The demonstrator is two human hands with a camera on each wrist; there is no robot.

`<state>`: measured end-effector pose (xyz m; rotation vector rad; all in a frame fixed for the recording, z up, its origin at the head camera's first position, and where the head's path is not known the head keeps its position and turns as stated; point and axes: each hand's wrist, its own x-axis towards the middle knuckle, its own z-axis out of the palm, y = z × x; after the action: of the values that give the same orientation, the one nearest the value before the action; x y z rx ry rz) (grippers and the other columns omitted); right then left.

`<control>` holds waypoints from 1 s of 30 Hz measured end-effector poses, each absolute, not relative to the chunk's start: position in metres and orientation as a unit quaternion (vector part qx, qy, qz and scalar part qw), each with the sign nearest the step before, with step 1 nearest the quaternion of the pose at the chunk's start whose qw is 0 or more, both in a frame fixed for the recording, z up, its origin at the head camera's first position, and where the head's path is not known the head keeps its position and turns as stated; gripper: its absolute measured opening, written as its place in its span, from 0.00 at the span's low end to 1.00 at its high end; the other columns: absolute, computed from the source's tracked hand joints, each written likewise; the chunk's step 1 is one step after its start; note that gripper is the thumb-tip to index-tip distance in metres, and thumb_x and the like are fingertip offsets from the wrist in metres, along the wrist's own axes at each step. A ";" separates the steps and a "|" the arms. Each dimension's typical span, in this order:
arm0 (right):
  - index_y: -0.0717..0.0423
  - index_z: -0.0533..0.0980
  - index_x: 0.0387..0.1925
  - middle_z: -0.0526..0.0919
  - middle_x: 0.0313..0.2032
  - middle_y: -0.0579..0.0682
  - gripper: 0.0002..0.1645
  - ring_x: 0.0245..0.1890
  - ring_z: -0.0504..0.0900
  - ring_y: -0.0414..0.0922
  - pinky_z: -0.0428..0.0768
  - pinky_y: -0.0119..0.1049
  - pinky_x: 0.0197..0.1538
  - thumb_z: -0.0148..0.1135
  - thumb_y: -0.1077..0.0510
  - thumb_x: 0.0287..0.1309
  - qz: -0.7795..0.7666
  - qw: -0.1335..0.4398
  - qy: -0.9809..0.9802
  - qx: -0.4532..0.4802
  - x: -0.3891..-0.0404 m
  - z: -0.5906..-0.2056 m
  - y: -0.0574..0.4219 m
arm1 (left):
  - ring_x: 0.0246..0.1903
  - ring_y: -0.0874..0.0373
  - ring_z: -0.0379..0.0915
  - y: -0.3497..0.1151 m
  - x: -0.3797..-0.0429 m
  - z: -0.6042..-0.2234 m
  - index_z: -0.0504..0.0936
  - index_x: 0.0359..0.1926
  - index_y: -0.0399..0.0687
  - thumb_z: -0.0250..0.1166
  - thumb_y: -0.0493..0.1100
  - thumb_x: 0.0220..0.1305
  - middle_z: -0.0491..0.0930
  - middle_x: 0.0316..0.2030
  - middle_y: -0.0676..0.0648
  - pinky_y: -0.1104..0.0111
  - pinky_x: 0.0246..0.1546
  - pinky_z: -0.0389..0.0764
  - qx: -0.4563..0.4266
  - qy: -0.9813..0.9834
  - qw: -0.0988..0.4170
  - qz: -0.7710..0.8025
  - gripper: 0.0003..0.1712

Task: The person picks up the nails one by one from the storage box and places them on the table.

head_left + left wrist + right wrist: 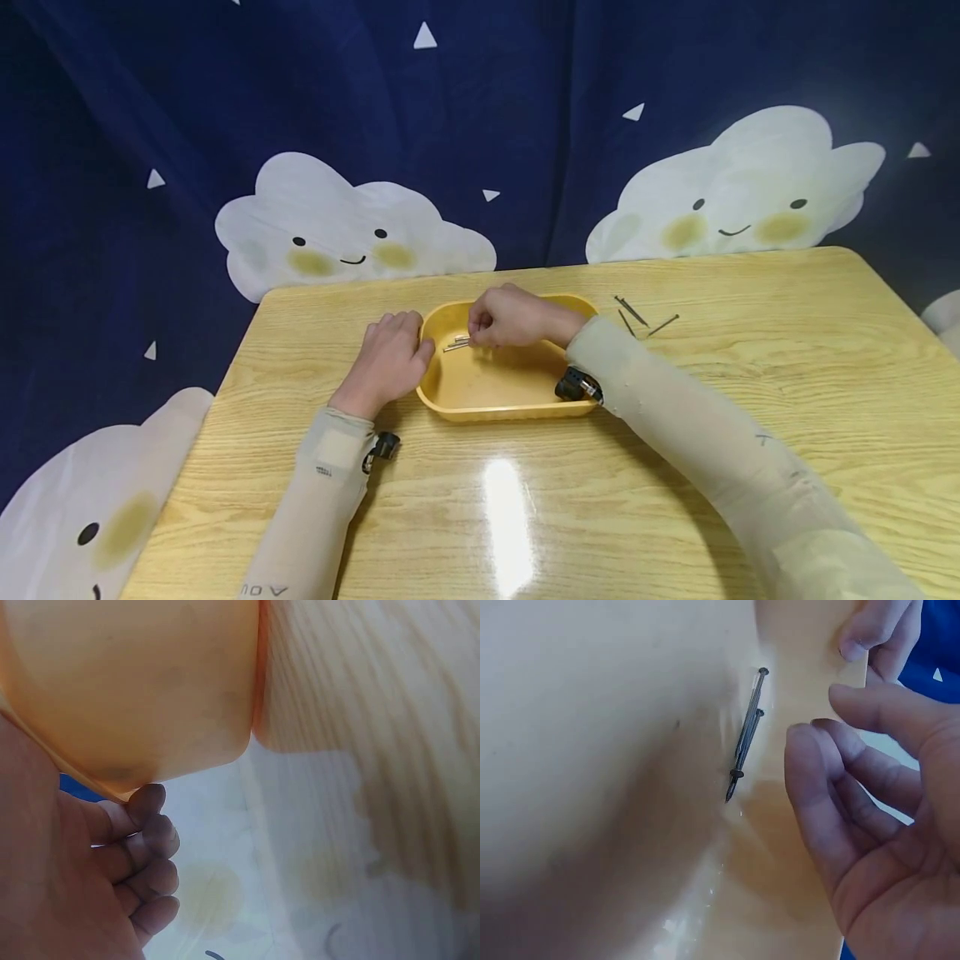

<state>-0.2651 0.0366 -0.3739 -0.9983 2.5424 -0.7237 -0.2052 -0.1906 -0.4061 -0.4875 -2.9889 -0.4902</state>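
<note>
A yellow plastic tray (502,412) sits on the table. My left hand (390,354) grips its left rim, thumb over the edge and fingers along the outer wall (172,690). Inside the tray, a few metal nails (748,735) lie bunched together, close to the side wall. My right hand (513,317) is over the tray, just beside these nails. In the right wrist view, its thumb and loosely bent fingers (810,772) stand apart with nothing between them.
Several more nails (632,312) lie scattered on the wooden table (787,375), right of the tray. A dark blue curtain (525,100) with white clouds hangs behind the table. Small black cameras (386,446) are worn at both wrists.
</note>
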 end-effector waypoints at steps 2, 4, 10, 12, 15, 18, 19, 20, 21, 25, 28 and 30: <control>0.49 0.85 0.31 0.86 0.24 0.42 0.04 0.23 0.82 0.36 0.74 0.28 0.31 0.69 0.55 0.62 -0.254 0.163 0.888 -0.346 -0.265 -0.375 0.036 | 0.35 0.48 0.64 -0.191 -0.205 -0.406 0.72 0.38 0.45 0.50 0.47 0.74 0.69 0.29 0.46 0.61 0.40 0.60 -0.158 -0.973 0.035 -0.163 0.11; 0.49 0.85 0.31 0.87 0.25 0.44 0.04 0.23 0.83 0.36 0.75 0.28 0.32 0.69 0.55 0.62 -0.253 0.166 0.889 -0.344 -0.265 -0.376 0.035 | 0.35 0.48 0.64 -0.191 -0.205 -0.406 0.72 0.38 0.45 0.50 0.47 0.74 0.69 0.29 0.46 0.61 0.40 0.60 -0.157 -0.973 0.035 -0.164 0.11; 0.50 0.86 0.33 0.89 0.28 0.44 0.03 0.25 0.83 0.35 0.78 0.28 0.35 0.70 0.56 0.62 -0.223 0.161 0.894 -0.354 -0.265 -0.379 0.032 | 0.35 0.48 0.64 -0.190 -0.206 -0.407 0.71 0.38 0.45 0.50 0.47 0.74 0.69 0.29 0.46 0.61 0.40 0.60 -0.158 -0.973 0.033 -0.162 0.11; 0.50 0.86 0.34 0.88 0.29 0.43 0.02 0.26 0.81 0.35 0.76 0.28 0.36 0.70 0.56 0.61 -0.206 0.152 0.896 -0.362 -0.265 -0.380 0.032 | 0.35 0.48 0.64 -0.191 -0.206 -0.407 0.72 0.38 0.44 0.50 0.47 0.74 0.69 0.29 0.46 0.61 0.40 0.60 -0.160 -0.973 0.035 -0.161 0.11; 0.50 0.86 0.34 0.87 0.29 0.43 0.02 0.29 0.78 0.38 0.74 0.29 0.38 0.70 0.57 0.60 -0.187 0.138 0.899 -0.372 -0.264 -0.381 0.031 | 0.35 0.47 0.64 -0.191 -0.206 -0.407 0.72 0.39 0.44 0.50 0.47 0.74 0.70 0.30 0.46 0.60 0.41 0.61 -0.160 -0.974 0.038 -0.157 0.11; 0.50 0.86 0.35 0.86 0.30 0.44 0.03 0.30 0.77 0.39 0.74 0.30 0.39 0.69 0.58 0.61 -0.179 0.130 0.899 -0.379 -0.265 -0.382 0.031 | 0.35 0.47 0.65 -0.191 -0.206 -0.406 0.73 0.40 0.43 0.50 0.47 0.74 0.71 0.30 0.46 0.60 0.40 0.61 -0.159 -0.974 0.037 -0.154 0.12; 0.51 0.87 0.35 0.86 0.31 0.44 0.03 0.31 0.77 0.39 0.75 0.30 0.39 0.68 0.58 0.61 -0.179 0.128 0.898 -0.380 -0.265 -0.383 0.031 | 0.35 0.47 0.65 -0.191 -0.206 -0.406 0.73 0.40 0.43 0.50 0.47 0.74 0.71 0.30 0.46 0.60 0.40 0.61 -0.159 -0.975 0.036 -0.154 0.12; 0.51 0.87 0.35 0.87 0.31 0.44 0.04 0.31 0.78 0.39 0.75 0.31 0.40 0.68 0.58 0.61 -0.178 0.125 0.898 -0.382 -0.265 -0.383 0.031 | 0.35 0.47 0.65 -0.191 -0.206 -0.406 0.73 0.40 0.43 0.50 0.47 0.74 0.71 0.30 0.46 0.60 0.40 0.61 -0.158 -0.975 0.035 -0.154 0.12; 0.51 0.87 0.35 0.87 0.31 0.44 0.04 0.31 0.78 0.39 0.76 0.31 0.40 0.68 0.59 0.61 -0.177 0.122 0.898 -0.384 -0.265 -0.384 0.031 | 0.36 0.47 0.65 -0.191 -0.206 -0.406 0.73 0.41 0.43 0.50 0.47 0.74 0.71 0.30 0.46 0.60 0.40 0.61 -0.158 -0.975 0.035 -0.154 0.12; 0.53 0.88 0.37 0.89 0.33 0.45 0.06 0.32 0.79 0.40 0.79 0.34 0.43 0.66 0.61 0.62 -0.171 0.113 0.896 -0.394 -0.265 -0.386 0.030 | 0.35 0.47 0.65 -0.191 -0.206 -0.407 0.73 0.40 0.43 0.50 0.47 0.74 0.71 0.30 0.46 0.60 0.41 0.61 -0.158 -0.975 0.036 -0.154 0.12; 0.54 0.88 0.38 0.89 0.34 0.46 0.07 0.32 0.79 0.41 0.80 0.36 0.44 0.66 0.61 0.62 -0.159 0.107 0.896 -0.400 -0.265 -0.387 0.030 | 0.35 0.47 0.65 -0.190 -0.206 -0.407 0.73 0.40 0.44 0.49 0.47 0.74 0.71 0.30 0.46 0.60 0.40 0.61 -0.157 -0.975 0.037 -0.154 0.12; 0.54 0.89 0.38 0.90 0.35 0.46 0.07 0.31 0.79 0.41 0.81 0.36 0.43 0.66 0.61 0.62 -0.150 0.102 0.897 -0.403 -0.265 -0.388 0.029 | 0.35 0.47 0.65 -0.190 -0.206 -0.407 0.72 0.39 0.44 0.49 0.47 0.74 0.70 0.30 0.46 0.60 0.40 0.61 -0.157 -0.975 0.037 -0.154 0.12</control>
<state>-0.2647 0.0292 -0.3881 -1.1898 2.6479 -0.4434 -0.2065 -0.1903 -0.4071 -0.4821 -2.9917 -0.4741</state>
